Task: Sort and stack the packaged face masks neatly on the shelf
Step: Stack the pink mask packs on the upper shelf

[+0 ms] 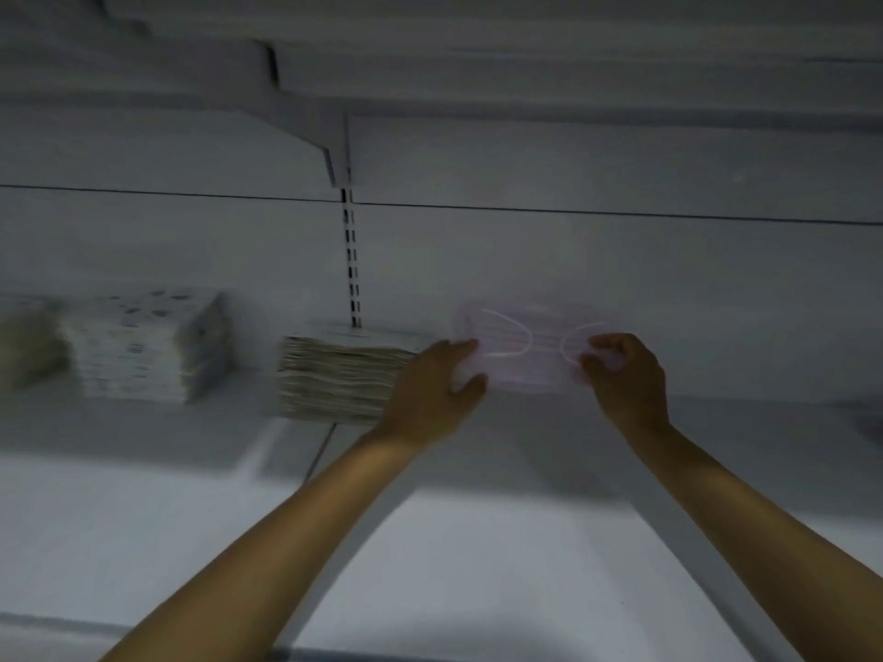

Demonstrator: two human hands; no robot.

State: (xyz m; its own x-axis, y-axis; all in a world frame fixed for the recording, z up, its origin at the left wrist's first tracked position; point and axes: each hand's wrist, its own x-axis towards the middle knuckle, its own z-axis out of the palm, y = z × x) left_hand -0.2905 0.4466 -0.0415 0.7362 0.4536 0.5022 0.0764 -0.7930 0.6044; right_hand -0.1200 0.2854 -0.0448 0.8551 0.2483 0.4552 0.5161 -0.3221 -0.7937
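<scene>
A pale pink packaged face mask (530, 348) with white ear loops is held up in front of the shelf's back wall, above the white shelf (525, 422). My left hand (430, 389) pinches its left end and my right hand (626, 375) pinches its right end. Just left of my left hand stands a tall stack of beige packaged masks (334, 379). Farther left is a stack of white patterned packaged masks (143, 346), and another beige stack (26, 346) sits at the frame's left edge. The picture is blurred.
A slotted upright (351, 260) runs up the back wall behind the beige stack, to a bracket under the upper shelf (478, 78). A lower white shelf surface (478, 566) lies below my forearms. A dark object (874, 422) shows at the far right edge.
</scene>
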